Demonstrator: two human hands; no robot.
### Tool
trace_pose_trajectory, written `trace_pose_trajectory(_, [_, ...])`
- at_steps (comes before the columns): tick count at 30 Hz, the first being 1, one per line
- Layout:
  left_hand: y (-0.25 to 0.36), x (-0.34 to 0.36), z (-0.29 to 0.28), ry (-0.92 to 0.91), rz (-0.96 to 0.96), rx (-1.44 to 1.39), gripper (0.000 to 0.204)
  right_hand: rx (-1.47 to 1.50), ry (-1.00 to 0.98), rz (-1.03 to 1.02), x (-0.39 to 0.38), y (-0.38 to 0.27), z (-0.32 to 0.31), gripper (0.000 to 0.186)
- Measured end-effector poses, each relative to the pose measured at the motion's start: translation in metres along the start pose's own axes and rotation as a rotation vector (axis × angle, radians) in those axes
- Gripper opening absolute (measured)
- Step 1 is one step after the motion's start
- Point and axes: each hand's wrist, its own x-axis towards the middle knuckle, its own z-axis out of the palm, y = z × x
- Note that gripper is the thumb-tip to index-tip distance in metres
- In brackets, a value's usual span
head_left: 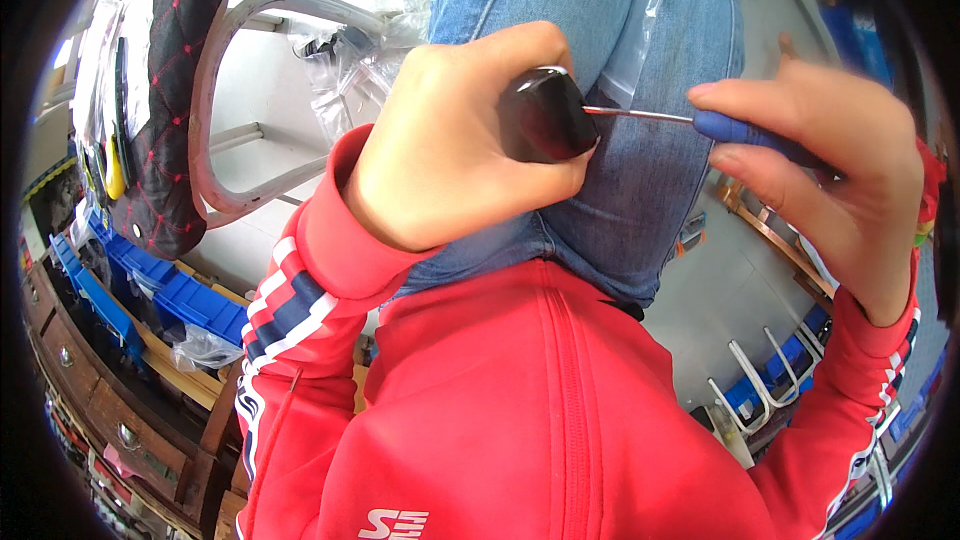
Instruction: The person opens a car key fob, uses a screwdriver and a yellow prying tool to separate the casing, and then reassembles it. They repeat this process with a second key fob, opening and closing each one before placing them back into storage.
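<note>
My left grip [445, 135] encloses the black object [545, 118]; my right grip [840, 130] pinches the blue-handled screwdriver [737, 129], best kept straight.

White ltr-type logo [396, 524], slanted w/ horiz. bars, on chest of person's red jacket [460, 410], nr bottom edge of view. L sleeve [310, 430]: white ltr-like marks [249, 406] down dk trim, too bent to read. R sleeve [850, 380]: sim. white bits, too sm. to make out.
</note>
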Motion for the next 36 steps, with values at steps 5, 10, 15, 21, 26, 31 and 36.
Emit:
trace_pose_trajectory(5, [0.005, -0.001, -0.006, -0.049, 0.027, -0.014, 0.025, 0.147, -0.126, 0.139, 0.010, -0.002, -0.009, 0.024])
trace_pose_trajectory(10, [0.010, -0.002, -0.015, -0.128, 0.046, -0.099, 0.025, 0.297, -0.107, 0.159, 0.009, 0.003, -0.006, 0.025])
trace_pose_trajectory(15, [0.010, -0.002, -0.019, -0.106, 0.056, -0.101, 0.025, 0.332, -0.032, 0.217, 0.000, 0.006, -0.003, 0.024])
trace_pose_trajectory(21, [0.007, 0.005, -0.020, 0.073, 0.108, 0.133, 0.026, 0.197, 0.103, 0.219, 0.016, -0.026, -0.008, 0.020])
trace_pose_trajectory(26, [0.010, 0.005, -0.021, 0.048, 0.079, 0.139, 0.026, -0.050, 0.052, 0.181, 0.012, -0.039, -0.016, 0.025])
trace_pose_trajectory(31, [0.015, 0.003, -0.022, -0.116, -0.038, -0.022, 0.025, -0.200, 0.040, -0.055, 0.004, -0.023, -0.015, 0.032])
trace_pose_trajectory(36, [0.016, 0.005, -0.023, -0.187, -0.033, -0.136, 0.025, -0.197, 0.003, -0.104, 0.006, -0.019, -0.019, 0.034])
